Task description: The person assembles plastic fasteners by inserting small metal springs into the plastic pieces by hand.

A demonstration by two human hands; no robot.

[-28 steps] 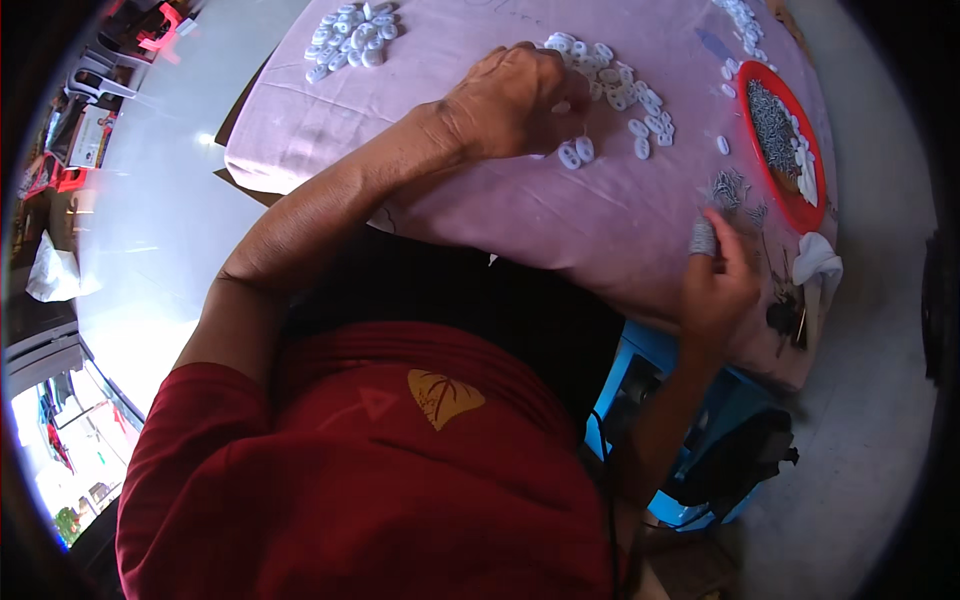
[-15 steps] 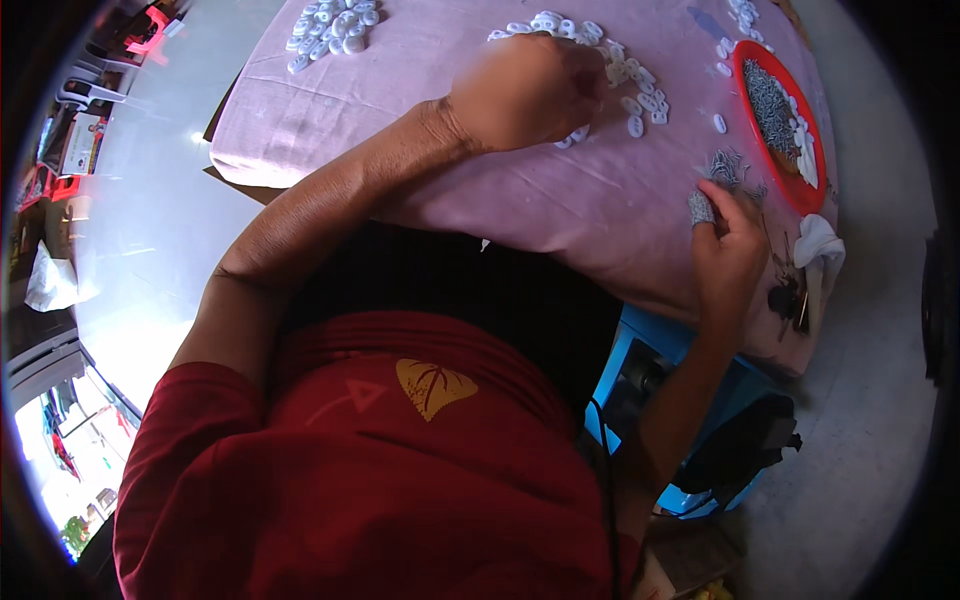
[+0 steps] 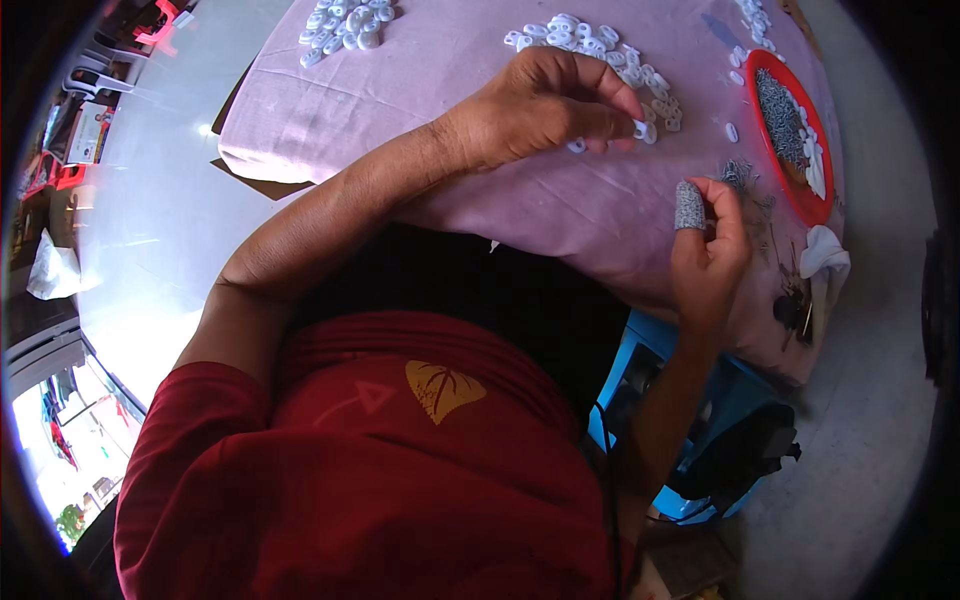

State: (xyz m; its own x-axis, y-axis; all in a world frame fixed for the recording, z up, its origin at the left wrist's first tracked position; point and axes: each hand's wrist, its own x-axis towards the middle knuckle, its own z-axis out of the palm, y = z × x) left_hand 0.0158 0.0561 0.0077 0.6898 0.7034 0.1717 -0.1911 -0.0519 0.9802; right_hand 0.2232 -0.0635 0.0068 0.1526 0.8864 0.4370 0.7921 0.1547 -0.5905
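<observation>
Head view, looking down at a table (image 3: 420,90) draped in a pale pink cloth. The left hand (image 3: 550,105) reaches across to a scatter of small white oval parts (image 3: 600,45) at 12 o'clock; its fingertips are pinched together on one white part (image 3: 640,128) at the near edge of that scatter, with another loose part (image 3: 577,147) just beside it on the cloth. The right hand (image 3: 712,250) is raised at 3 o'clock, above the table's near edge, with a grey knitted finger cot (image 3: 689,205) on one finger; its fingers are curled close together, and whether they hold anything cannot be told. Just beyond it lies a loose heap of small grey metal pieces (image 3: 740,178), and a red tray (image 3: 770,150) at 2 o'clock holds more of the same. A second cluster of white parts (image 3: 345,20) lies at 11 o'clock, well apart.

Judged step: picking a single white part from the pile. The next move appears to call for carrying that part toward the right hand, which would need a metal piece ready between its fingers, and aligning the two closely.
</observation>
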